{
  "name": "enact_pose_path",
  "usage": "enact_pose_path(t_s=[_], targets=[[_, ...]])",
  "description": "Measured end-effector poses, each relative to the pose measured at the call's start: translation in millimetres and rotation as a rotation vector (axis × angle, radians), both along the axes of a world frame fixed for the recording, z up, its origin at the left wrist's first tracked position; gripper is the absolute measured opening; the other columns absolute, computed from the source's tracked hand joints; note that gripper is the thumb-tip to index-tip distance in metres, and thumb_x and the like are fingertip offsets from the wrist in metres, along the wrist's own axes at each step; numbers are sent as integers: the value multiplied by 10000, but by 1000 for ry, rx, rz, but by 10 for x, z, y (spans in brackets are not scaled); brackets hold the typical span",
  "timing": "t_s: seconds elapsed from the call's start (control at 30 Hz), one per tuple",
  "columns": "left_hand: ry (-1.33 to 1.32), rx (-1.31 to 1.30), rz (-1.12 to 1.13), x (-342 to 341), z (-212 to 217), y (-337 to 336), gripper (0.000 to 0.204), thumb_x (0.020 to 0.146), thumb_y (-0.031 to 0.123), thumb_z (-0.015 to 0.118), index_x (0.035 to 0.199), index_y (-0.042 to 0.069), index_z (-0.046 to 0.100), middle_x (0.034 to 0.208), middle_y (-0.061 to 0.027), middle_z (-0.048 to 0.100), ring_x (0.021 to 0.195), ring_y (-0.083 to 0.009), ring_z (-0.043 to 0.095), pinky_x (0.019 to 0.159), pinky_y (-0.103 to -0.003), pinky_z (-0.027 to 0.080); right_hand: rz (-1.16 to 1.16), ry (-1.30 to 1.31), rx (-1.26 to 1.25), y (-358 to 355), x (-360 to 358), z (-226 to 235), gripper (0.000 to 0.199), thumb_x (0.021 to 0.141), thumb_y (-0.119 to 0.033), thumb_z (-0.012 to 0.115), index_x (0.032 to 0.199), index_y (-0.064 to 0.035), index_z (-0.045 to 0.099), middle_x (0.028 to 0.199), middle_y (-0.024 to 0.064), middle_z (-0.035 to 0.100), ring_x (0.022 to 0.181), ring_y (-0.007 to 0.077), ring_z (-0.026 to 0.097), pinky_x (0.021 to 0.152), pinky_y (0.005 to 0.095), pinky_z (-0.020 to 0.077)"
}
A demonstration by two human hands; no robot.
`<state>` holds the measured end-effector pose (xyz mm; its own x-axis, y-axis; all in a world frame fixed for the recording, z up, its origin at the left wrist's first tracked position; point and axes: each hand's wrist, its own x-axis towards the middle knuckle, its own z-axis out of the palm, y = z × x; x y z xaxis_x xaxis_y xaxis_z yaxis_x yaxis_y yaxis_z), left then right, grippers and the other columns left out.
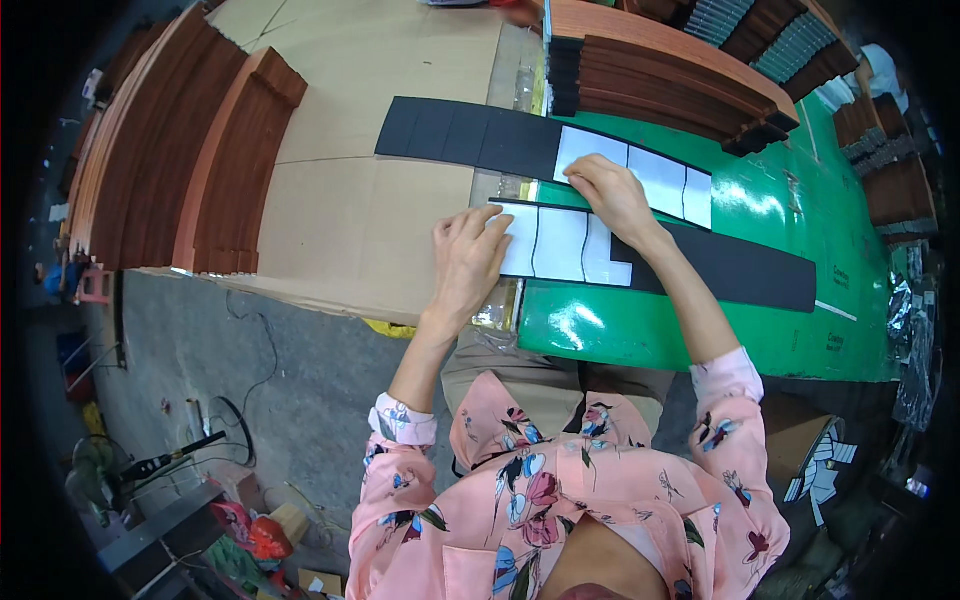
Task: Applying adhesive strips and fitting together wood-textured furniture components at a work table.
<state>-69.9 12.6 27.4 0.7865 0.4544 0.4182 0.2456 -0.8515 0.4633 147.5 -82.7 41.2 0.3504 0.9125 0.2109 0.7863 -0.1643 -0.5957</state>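
Observation:
Two long black strips lie across the table in front of me, each partly covered with white backing paper. On the far strip (470, 135) the white paper (655, 180) covers the right part. On the near strip (740, 265) the white paper (560, 245) covers the left part. My left hand (467, 250) is closed at the left end of the near strip, its fingertips over the end of the paper. My right hand (608, 195) reaches over the near strip. Its thumb and fingers pinch at the left edge of the far strip's paper; the fingertips are partly hidden.
Stacks of reddish-brown slats stand at the left (150, 160) and the far right (670, 90). Brown cardboard (370, 220) covers the left of the table, a green sheet (620, 325) the right. A box with white scraps (820, 470) stands on the floor at right.

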Motion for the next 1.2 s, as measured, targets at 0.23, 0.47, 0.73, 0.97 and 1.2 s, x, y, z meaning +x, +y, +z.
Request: enact_pose_path(t_s=[0.23,0.47,0.73,0.97,1.2], targets=[[53,150,26,400,-67,215,245,815,157,634,1048,81,630,1132,-60,602,1060,-232,537,896,-453,358,-177,-91,-284,312,-37,-26,191,834,-187,585,925,-61,696,1009,115,638,911,321,619,795,421,487],[28,142,-28,603,-252,414,343,731,175,698,1054,78,635,1133,-48,608,1032,-216,549,863,-424,382,-316,93,-325,294,-168,-76,209,826,-218,587,884,-57,708,932,129,662,850,301,641,744,412,499],[-20,17,-14,622,-214,418,294,751,158,676,1013,27,654,1069,-68,638,925,-245,575,817,-379,453,-328,968,-281,218,-80,-19,237,863,-169,607,1015,7,653,842,31,617,744,101,505,723,264,438],[-38,-36,14,757,-138,383,289,748,201,695,980,32,660,901,-78,622,811,-255,564,725,-364,467,-220,1176,-152,102,-38,-110,272,870,-146,587,1103,-7,620,856,11,586,756,79,475,722,222,415],[-8,-49,102,854,-142,368,267,758,263,710,916,50,681,819,-65,601,778,-249,557,662,-361,465,-52,1241,-155,132,-54,-102,353,895,-132,556,1229,-18,552,869,-7,563,764,70,499,752,218,446]])
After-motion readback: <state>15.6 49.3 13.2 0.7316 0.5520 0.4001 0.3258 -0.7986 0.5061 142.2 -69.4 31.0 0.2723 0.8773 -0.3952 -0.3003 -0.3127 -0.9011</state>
